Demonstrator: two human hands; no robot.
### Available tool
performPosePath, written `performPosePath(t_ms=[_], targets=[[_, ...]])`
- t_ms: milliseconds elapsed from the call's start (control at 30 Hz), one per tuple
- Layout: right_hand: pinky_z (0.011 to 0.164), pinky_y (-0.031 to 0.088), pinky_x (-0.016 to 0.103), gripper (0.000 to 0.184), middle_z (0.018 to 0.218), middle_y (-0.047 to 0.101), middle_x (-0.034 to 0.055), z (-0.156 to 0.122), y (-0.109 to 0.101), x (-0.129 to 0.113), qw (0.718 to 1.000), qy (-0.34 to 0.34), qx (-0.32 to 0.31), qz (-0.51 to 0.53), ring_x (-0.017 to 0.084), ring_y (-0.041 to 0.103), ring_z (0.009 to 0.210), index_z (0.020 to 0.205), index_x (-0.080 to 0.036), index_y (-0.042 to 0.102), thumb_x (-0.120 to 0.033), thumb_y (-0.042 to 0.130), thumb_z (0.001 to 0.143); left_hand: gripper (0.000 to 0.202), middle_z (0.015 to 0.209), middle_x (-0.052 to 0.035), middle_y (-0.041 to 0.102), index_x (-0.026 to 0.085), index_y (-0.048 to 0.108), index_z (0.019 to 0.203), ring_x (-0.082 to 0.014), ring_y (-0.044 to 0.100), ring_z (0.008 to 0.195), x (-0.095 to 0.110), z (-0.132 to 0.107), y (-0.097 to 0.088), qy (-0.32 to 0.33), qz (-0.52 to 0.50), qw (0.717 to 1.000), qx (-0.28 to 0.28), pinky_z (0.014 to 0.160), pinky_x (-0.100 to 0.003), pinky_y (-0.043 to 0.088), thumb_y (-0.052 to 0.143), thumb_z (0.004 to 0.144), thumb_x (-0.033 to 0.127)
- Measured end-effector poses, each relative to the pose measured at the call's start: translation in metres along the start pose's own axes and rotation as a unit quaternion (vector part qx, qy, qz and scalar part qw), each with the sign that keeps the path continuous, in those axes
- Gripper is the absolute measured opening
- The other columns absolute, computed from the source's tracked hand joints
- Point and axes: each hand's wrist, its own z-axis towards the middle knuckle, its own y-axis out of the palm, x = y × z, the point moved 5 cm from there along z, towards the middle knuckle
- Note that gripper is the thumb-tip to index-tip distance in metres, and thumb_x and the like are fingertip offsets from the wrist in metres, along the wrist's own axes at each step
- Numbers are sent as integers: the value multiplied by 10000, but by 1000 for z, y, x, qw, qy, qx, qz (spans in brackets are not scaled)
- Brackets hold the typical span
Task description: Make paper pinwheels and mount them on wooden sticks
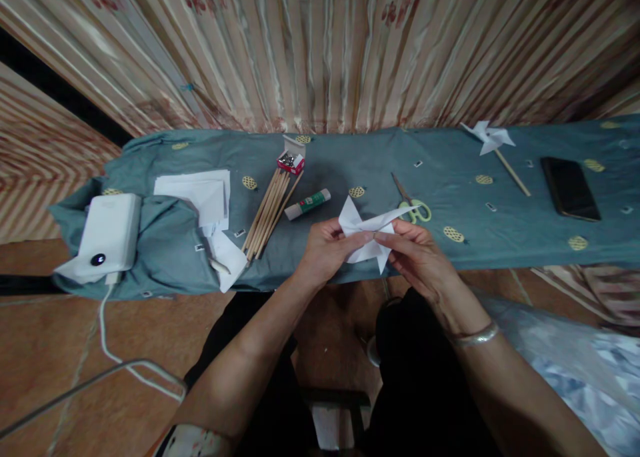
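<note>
Between my two hands is a white paper pinwheel (361, 225), its folded points sticking out on several sides. My left hand (326, 249) grips its left side, the thumb pressed near the centre. From the right, my right hand (417, 251) pinches it, thumb also at the middle; whether a small pin is under the thumbs I cannot make out. Just behind lie scissors (417, 210) with light green handles. A glue stick (308, 204) and a bundle of wooden sticks (269, 213) rest to the left. Beyond them an open small red box (291, 160) holds shiny metal pieces.
On the blue-green cloth (350, 157), white paper sheets (210, 193) and a white power bank (110, 233) with a cable lie to the left. A pinwheel on a stick (489, 138) and a black phone (570, 187) lie to the right. A curtain (320, 57) hangs behind.
</note>
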Motion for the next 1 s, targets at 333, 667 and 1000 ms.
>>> performPosePath(t_ms=[333,667,1000], targets=[[635,535,272,243,675,713,-19,2,1,4,999,4,-7,32,141,653,616,737,-223,686,-340,849,600,374,680,-6,706,137,726,715,-115,593,585,-1,0,-3,1,7,1000,14,590,-245,471,896,481,375],[615,537,253,213,706,734,-10,2,1,6,998,0,-18,55,135,664,613,792,-222,723,-310,835,633,387,675,-9,705,129,728,730,-114,587,574,-2,0,-3,-4,7,1000,12,594,-250,474,893,492,385],[573,514,256,197,692,728,-13,4,1,8,998,-14,2,54,127,628,570,710,-227,712,-321,851,608,366,652,1,700,128,719,694,-106,589,569,-3,1,-4,-2,-7,1000,28,571,-230,473,893,467,357]])
